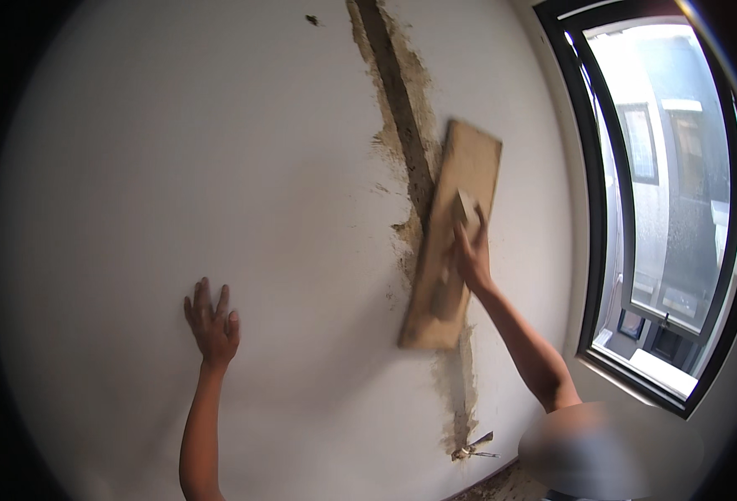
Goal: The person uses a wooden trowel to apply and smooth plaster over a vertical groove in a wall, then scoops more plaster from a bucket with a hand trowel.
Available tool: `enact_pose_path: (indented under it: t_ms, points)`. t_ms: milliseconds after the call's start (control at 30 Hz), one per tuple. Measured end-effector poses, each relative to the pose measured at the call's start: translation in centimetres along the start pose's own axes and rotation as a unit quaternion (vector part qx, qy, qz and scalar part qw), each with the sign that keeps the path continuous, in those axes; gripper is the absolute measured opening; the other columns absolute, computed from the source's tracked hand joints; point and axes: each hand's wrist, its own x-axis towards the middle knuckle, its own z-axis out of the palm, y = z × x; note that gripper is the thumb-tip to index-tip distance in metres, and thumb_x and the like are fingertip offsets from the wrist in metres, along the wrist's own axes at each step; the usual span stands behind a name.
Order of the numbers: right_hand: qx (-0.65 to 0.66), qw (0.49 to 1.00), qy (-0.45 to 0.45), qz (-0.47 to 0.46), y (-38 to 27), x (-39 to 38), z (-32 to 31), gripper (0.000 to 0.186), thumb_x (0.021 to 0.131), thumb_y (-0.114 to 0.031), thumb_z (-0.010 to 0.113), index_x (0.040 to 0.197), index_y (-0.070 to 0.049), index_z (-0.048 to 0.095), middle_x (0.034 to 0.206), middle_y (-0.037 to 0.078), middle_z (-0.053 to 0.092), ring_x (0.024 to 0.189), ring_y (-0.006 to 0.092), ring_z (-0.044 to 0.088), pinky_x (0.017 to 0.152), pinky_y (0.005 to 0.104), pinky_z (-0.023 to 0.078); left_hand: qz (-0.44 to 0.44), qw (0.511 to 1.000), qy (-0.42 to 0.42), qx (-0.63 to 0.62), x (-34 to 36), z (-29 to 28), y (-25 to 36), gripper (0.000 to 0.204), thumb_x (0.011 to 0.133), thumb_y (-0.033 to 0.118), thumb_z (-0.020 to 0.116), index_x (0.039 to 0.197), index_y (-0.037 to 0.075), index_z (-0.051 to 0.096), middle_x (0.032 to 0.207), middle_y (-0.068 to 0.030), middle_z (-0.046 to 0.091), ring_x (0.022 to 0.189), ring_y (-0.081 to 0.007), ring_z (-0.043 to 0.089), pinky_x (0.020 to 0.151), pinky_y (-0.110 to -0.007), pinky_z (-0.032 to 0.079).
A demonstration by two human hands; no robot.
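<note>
From where I stand, the float (444,217) is toward the right edge of the wall (135,209), leaning over the groove (398,92) with its top tipped toward the window (677,192). The right hand (471,250) is wrapped round its handle (466,207); the left hand (212,326), fingers spread and holding nothing, looks to be resting flat on the wall, well off to the left. I can't tell whether the float's face meets the wall all along. If it were tilted, I'd reckon an edge could gouge the fill or drag it out, and a low pass might snag the wires (473,451) near the wall's bottom edge. As for containers, I make out none; the nearest thing is the groove itself, dark and rough inside, with ragged tan patches along its sides
</note>
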Motion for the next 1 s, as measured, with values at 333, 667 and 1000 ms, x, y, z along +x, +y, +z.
enact_pose_path:
  t_ms: [333,667,1000]
  points:
    - [0.020,0.985,-0.171,0.033,-13.8,2.3,6.3,0.062,0.098,-0.032,0.054,0.149,-0.017,0.023,0.077,0.005,0.056,0.061,0.0129,0.055,0.050,0.0281,0.048,-0.021,1.000,0.005,-0.006,-0.1,-1.2,-0.1,0.045,0.100,0.037,0.038,0.136,0.015,0.052,0.148,-0.0176,0.037,0.137,-0.0349,0.034,0.113,-0.058,0.020]
    - [0.083,0.983,-0.164,-0.021,-21.1,13.6,22.6,0.066,0.094,-0.031,0.058,0.148,-0.014,0.023,0.090,0.014,0.060,0.068,0.0215,0.060,0.057,0.0375,0.053,-0.033,0.999,-0.019,-0.013,0.0,-1.4,-0.5,0.044,0.099,0.037,0.039,0.137,0.017,0.052,0.148,-0.0182,0.037,0.137,-0.0361,0.035,0.112,-0.059,0.019]
    - [0.235,0.970,-0.017,0.068,-19.5,8.0,17.0,0.067,0.092,-0.039,0.060,0.144,-0.014,0.025,0.108,0.018,0.058,0.075,0.0249,0.062,0.067,0.0395,0.054,-0.033,0.998,-0.059,0.004,-1.2,-3.2,-1.7,0.046,0.099,0.034,0.042,0.141,0.018,0.044,0.148,-0.0198,0.033,0.137,-0.0379,0.034,0.112,-0.061,0.019]
